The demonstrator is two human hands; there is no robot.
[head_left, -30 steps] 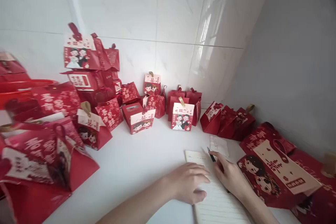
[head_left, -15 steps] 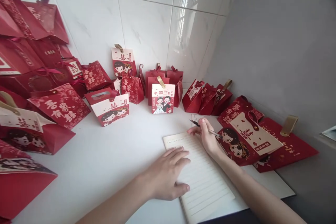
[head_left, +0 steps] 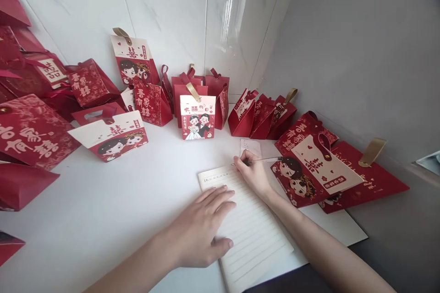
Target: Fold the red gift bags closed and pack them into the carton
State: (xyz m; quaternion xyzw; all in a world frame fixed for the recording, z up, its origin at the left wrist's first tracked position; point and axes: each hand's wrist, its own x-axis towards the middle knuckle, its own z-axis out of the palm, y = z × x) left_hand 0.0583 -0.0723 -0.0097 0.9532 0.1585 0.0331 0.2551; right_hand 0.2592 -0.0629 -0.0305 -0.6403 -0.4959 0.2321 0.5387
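A lined notebook (head_left: 252, 233) lies on the white table, with one short row of small writing along its top line. My left hand (head_left: 202, 229) rests flat across the notebook's left edge, fingers spread and holding nothing. Near the top right of the page, my right hand (head_left: 253, 171) pinches a pen (head_left: 266, 160). The pen leans back to the right, and its tip is at the paper by the end of the written row, mostly hidden by my fingers. A small slip of paper (head_left: 250, 146) with marks lies just beyond the notebook.
Red and cream gift boxes crowd the left side (head_left: 37, 132) and the back along the tiled wall. One box with a couple printed on it (head_left: 198, 119) stands upright beyond the notebook. More boxes (head_left: 316, 169) lean by the grey wall on the right, close to my right forearm.
My right hand has come down onto the page, turning the pen from pointing left above it to tip at the paper. The view has shifted slightly; my left hand stays on the notebook.
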